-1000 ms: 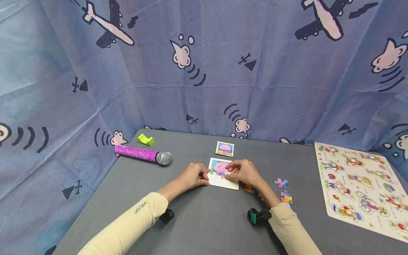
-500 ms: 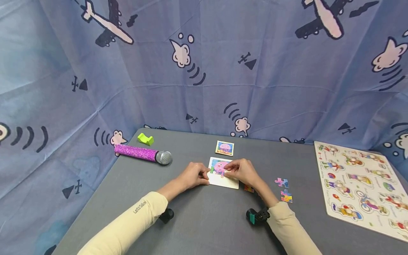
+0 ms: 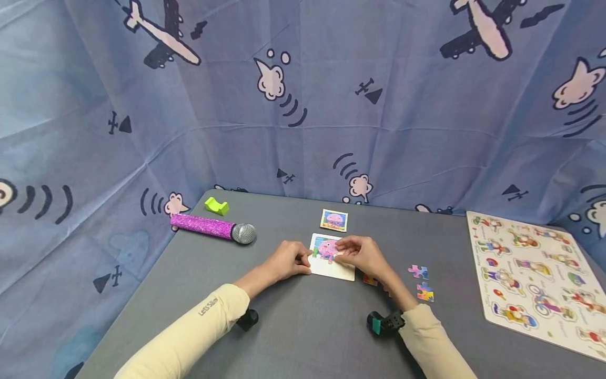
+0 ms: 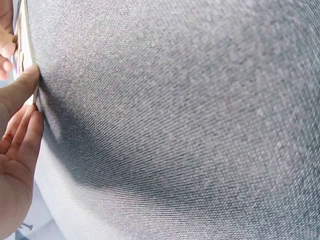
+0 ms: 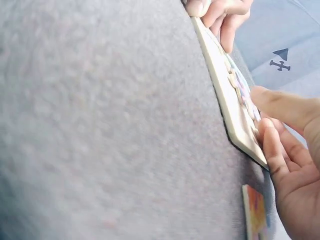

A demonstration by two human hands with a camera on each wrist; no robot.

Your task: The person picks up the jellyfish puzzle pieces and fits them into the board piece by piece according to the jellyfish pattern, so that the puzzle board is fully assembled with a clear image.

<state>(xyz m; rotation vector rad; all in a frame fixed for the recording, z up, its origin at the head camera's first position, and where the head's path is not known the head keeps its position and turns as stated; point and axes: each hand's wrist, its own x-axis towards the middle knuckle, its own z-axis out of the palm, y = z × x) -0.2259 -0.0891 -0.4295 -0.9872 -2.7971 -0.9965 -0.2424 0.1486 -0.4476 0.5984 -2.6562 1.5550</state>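
Puzzle board [image 3: 331, 270]: flat on the grey table [image 3: 307, 331], centre of the head view; bare strip along its lower part.
Joined pieces [image 3: 325, 249]: pink creature on blue, lying on the board's upper part.
Left hand [image 3: 290, 259]: we see thumb and fingers pinching the board's left edge.
Right hand [image 3: 363, 256]: thumb and fingers narrow, at the right side of the joined pieces; we cannot tell if they grip one.
Orange piece [image 3: 370, 280]: partly under the right hand, beside the board's lower right corner.
Pink-and-blue piece [image 3: 418, 271]: right of centre, above a yellow-and-blue piece [image 3: 425, 292].
Picture card [image 3: 333, 220]: just above the board, similar pink creature.
Microphone [image 3: 203, 226]: purple, left of centre.
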